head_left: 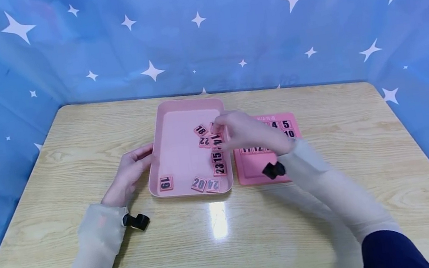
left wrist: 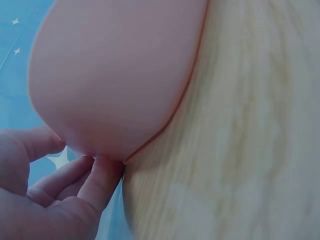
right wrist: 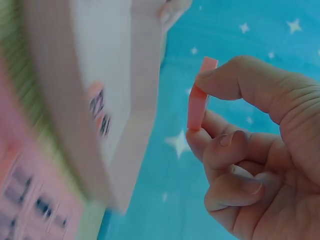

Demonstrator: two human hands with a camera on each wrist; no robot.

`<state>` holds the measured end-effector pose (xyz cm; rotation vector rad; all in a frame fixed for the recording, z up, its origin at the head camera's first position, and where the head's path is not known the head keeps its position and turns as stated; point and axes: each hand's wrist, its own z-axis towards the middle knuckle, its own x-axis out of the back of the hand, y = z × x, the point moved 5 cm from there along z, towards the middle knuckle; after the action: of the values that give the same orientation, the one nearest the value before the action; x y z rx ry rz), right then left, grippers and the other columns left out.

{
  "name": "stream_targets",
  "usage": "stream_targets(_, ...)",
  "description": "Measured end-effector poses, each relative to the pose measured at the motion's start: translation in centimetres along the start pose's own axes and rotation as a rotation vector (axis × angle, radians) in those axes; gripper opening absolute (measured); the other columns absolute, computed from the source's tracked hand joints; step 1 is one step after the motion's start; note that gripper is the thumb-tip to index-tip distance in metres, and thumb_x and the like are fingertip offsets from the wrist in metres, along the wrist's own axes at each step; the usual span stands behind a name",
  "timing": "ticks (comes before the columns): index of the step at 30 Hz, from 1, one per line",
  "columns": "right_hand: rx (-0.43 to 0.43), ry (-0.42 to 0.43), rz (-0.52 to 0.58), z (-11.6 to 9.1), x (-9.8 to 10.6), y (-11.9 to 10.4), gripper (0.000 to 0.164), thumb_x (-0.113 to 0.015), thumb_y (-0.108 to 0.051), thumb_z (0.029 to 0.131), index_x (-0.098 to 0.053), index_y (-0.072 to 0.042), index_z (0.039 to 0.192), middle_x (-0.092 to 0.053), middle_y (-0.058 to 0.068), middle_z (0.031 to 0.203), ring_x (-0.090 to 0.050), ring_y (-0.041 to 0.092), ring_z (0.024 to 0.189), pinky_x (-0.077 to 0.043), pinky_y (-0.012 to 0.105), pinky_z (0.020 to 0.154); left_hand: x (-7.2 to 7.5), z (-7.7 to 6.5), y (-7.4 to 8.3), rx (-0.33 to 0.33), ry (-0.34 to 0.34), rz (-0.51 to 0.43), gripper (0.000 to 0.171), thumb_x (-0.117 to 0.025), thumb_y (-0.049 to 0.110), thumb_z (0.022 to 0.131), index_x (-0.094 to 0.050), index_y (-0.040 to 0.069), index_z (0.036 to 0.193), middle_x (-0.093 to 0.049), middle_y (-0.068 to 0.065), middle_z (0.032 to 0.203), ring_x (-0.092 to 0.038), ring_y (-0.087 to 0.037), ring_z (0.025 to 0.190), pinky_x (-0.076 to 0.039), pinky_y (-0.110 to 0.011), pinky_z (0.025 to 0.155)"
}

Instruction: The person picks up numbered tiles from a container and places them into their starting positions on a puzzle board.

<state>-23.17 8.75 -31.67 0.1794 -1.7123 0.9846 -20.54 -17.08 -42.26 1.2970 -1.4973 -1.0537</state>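
Note:
My left hand (head_left: 129, 171) is at the left side of a pink tray (head_left: 176, 141), thumb and fingertips touching its outer wall in the left wrist view. Above the tray's right side is my right hand (head_left: 248, 131). The right wrist view shows its thumb and index finger pinching a small pink tile (right wrist: 197, 112), seen edge-on, its number hidden; the other fingers are curled in. Several numbered tiles lie in the tray: 18, 22, 15 and 23 toward the right, a 19 tile (head_left: 165, 183) at bottom left, 20 and 24 along the near edge.
Right of the tray lies a pink number board (head_left: 254, 167) with rows of numbered tiles at its top, partly hidden by my right forearm. Both stand on a wooden table (head_left: 198, 255). A blue curtain (head_left: 201, 39) with white stars hangs behind and at the sides.

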Motion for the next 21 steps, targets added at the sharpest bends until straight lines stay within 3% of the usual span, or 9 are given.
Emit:
stream_targets(3,-0.066,0.003,0.001,-2.6,0.4,1.9,0.029,-0.074,-0.006,0.07,-0.063,-0.003,0.097,-0.062,0.007,0.093,-0.046,0.015,0.058,-0.046,0.029,0.059,0.0,0.0,0.0,-0.005,-0.001,0.006,0.048,-0.057,0.003,0.09,-0.042,-0.008,0.134,-0.042,-0.027,0.137,-0.053,-0.003,0.1,-0.046,-0.012,0.083)
stream_targets(7,-0.089,0.027,-0.004,-5.6,0.2,4.3,0.025,-0.074,-0.005,0.069,-0.063,-0.003,0.091,-0.061,0.006,0.085,-0.043,0.013,0.054,-0.042,0.028,0.053,0.1,-0.1,0.0,-0.006,0.006,0.014,0.048,-0.056,0.003,0.09,-0.042,-0.008,0.134,-0.042,-0.026,0.138,-0.052,-0.002,0.101,-0.045,-0.011,0.082)
stream_targets(16,-0.087,0.049,-0.006,-10.3,-1.0,8.2,0.019,-0.076,-0.004,0.068,-0.064,-0.005,0.083,-0.058,0.003,0.07,-0.04,0.008,0.051,-0.039,0.024,0.05,0.1,-0.2,-0.1,-0.01,0.001,0.032,0.05,-0.058,0.006,0.09,-0.041,-0.007,0.136,-0.041,-0.026,0.138,-0.051,0.002,0.099,-0.044,-0.011,0.083)
stream_targets(21,-0.12,0.056,-0.036,-11.6,-1.5,9.9,0.025,-0.079,-0.007,0.066,-0.065,-0.002,0.086,-0.06,0.001,0.073,-0.049,0.012,0.063,-0.046,0.027,0.059,0.0,0.0,-0.2,-0.013,0.004,0.029,0.049,-0.059,0.006,0.09,-0.043,-0.008,0.134,-0.044,-0.025,0.136,-0.052,0.003,0.095,-0.045,-0.012,0.081)
